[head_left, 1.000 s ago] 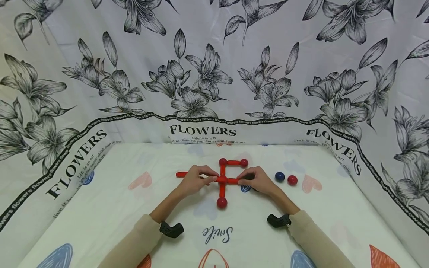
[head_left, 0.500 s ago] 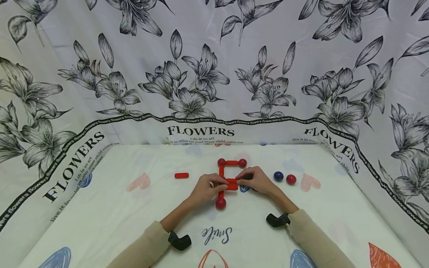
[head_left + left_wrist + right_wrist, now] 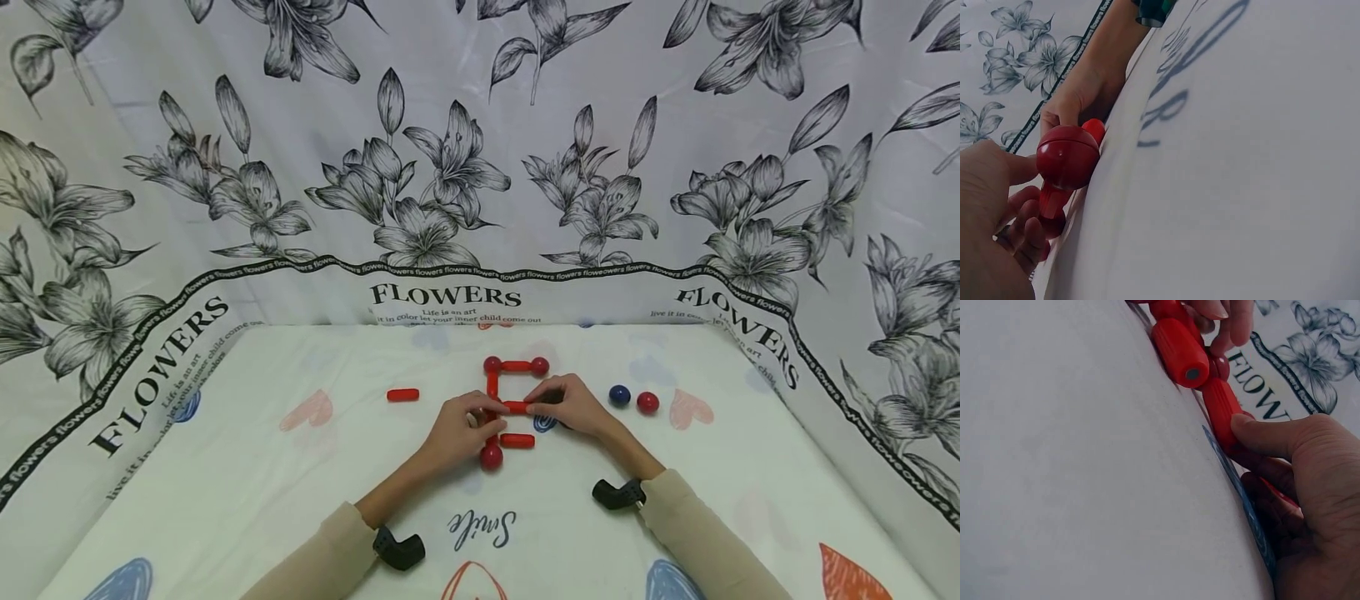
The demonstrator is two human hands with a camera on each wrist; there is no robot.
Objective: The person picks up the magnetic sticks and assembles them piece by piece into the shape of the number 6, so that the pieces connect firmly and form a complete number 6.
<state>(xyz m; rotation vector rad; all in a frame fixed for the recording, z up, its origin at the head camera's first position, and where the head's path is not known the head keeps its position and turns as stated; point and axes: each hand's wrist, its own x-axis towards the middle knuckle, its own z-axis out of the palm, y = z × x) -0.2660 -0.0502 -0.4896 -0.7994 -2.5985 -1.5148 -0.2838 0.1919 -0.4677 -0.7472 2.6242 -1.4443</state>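
My right hand (image 3: 573, 406) (image 3: 1325, 481) pinches the near end of a red rod (image 3: 517, 407) (image 3: 1217, 403), which points left to the middle of an upright line of red rods and balls. At that middle joint, my left hand (image 3: 456, 432) (image 3: 991, 209) grips a red ball (image 3: 1220, 367), mostly hidden by its fingers in the head view. A loose red rod (image 3: 517, 441) (image 3: 1179, 351) lies just below, beside the line's lower rod. The line's bottom ball (image 3: 491, 457) (image 3: 1067, 157) stands nearest the camera.
Along the top, a red rod (image 3: 515, 366) joins two red balls (image 3: 492, 365) (image 3: 539, 367). Another red rod (image 3: 402, 395) lies to the left. A blue ball (image 3: 619, 396) and a red ball (image 3: 648, 403) lie right of my right hand.
My left hand moved right and let go of a red rod, which now lies below the pinched one. My right hand has kept its pinch, almost still.
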